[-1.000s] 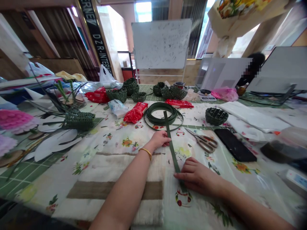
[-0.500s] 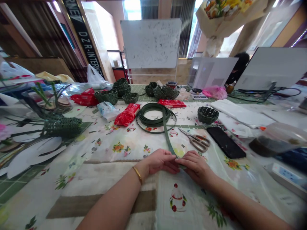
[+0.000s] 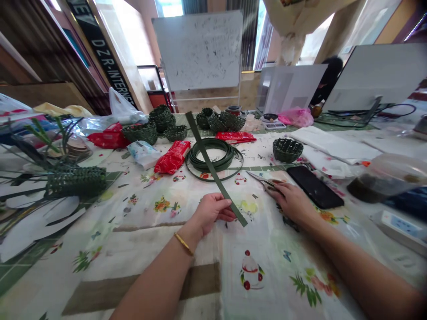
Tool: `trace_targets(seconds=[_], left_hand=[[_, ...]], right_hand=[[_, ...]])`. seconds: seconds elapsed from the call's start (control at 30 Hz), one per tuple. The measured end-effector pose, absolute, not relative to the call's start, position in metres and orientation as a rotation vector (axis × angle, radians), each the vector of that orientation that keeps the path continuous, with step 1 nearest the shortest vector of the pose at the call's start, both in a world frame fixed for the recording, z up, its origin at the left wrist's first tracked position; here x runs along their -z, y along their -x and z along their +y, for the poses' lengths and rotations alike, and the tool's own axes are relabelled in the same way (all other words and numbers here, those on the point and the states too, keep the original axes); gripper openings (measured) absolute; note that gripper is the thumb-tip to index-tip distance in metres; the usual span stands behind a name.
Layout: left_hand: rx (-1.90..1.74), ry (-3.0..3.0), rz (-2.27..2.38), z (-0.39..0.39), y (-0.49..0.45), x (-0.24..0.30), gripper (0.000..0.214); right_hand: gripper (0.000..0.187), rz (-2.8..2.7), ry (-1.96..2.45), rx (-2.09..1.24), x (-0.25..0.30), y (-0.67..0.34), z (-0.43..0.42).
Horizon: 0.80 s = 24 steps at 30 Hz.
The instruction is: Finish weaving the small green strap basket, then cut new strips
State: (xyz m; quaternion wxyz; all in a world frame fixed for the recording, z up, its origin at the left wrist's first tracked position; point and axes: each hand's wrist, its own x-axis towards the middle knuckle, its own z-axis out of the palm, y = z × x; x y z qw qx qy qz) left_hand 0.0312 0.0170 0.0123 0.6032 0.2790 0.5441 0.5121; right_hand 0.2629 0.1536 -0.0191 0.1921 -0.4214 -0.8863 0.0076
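Note:
My left hand [image 3: 213, 211] pinches a flat dark green strip [image 3: 213, 171] near its lower end, thumb on top. The strip slants up and to the left, its far part passing over a coil [image 3: 229, 156] of the same green material. To the right, my right hand [image 3: 293, 202] lies over the handles of the scissors [image 3: 258, 178], fingers curled around them. The blades stick out beyond the fingers toward the upper left. Most of the handles are hidden under the hand.
A black phone [image 3: 315, 187] lies just right of my right hand. Small woven green baskets [image 3: 287, 150] stand farther back, near red packets [image 3: 172, 158]. A woven green piece [image 3: 76, 180] is at left, a plastic container [image 3: 383, 178] and power strip [image 3: 403, 229] at right.
My right hand has left the strip and moved right onto the scissors. My left hand has shifted left, and the strip now tilts up and left. The view has shifted slightly.

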Motion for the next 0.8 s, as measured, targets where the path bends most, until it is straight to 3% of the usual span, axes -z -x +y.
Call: trace_targets(seconds=[0.33, 0.57, 0.8], left_hand=[[-1.255, -0.563, 1.209, 0.023, -0.025, -0.001, 0.005], [-1.569, -0.595, 1.224, 0.022, -0.023, -0.016, 0.018], [-1.811, -0.600, 1.217, 0.020, -0.018, -0.026, 0.024]], right_hand=[[0.040, -2.562, 1.615, -0.262, -0.001, -0.270, 0.142], [0.052, -1.902, 1.088, -1.635, -0.023, -0.260, 0.117], [0.063, -1.969, 0.723, -1.990, -0.024, -0.249, 0.090]])
